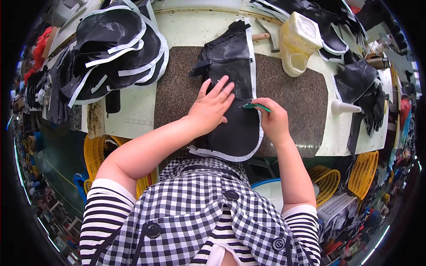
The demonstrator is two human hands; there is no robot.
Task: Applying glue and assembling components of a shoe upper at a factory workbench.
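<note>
A long black shoe-upper piece [233, 128] with a white taped edge lies across the brown speckled work mat [293, 104]. My left hand [211, 104] rests flat on its middle, palm down and fingers spread. In my right hand [274, 120] is a slim green-handled brush [258, 106], pinched between thumb and fingers. The brush's dark tip touches the black piece close to its right edge, just right of my left hand. Under the lower left of the piece, what it lies on is hidden.
Stacked black pieces with white edging [117, 57] lie at left. Beyond the work are a hammer [271, 37] and a yellowed glue container [299, 44]. To the right stand a white cone-shaped spool [345, 107] and more black pieces [355, 80]. Yellow baskets [363, 175] sit below the table.
</note>
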